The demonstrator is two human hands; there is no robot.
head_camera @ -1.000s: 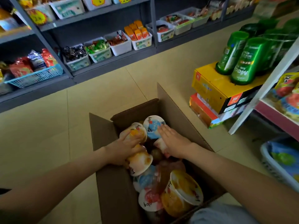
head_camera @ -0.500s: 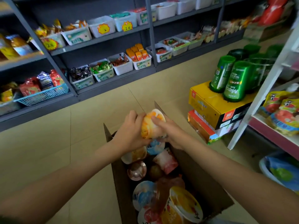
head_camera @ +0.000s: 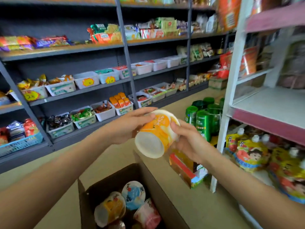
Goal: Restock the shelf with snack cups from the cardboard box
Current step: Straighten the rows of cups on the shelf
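An orange snack cup (head_camera: pixel 156 134) is held up at chest height, tilted so its white base faces me. My left hand (head_camera: pixel 130 125) holds its left side with fingers laid over the top rim. My right hand (head_camera: pixel 188 141) grips its right side, thumb on the orange wall. Below, the open cardboard box (head_camera: pixel 166 204) on the floor holds several more cups, among them an orange one (head_camera: pixel 110 210), a blue-lidded one (head_camera: pixel 133 195) and a pink one (head_camera: pixel 146 214). To the right stands a white and pink shelf (head_camera: pixel 270 111) with a bare white board.
Dark grey shelving (head_camera: pixel 125 52) with snack bins and packets fills the far wall. Green canisters (head_camera: pixel 203 123) sit on stacked yellow and red cartons (head_camera: pixel 184 169) beside the white shelf's post. Pouch drinks (head_camera: pixel 247 156) fill the lower right shelf. Beige tiled floor lies between.
Both hands lifted the orange cup out of the box and raised it, tipping it base toward me. The view swung upward, so the box now sits low in the frame.
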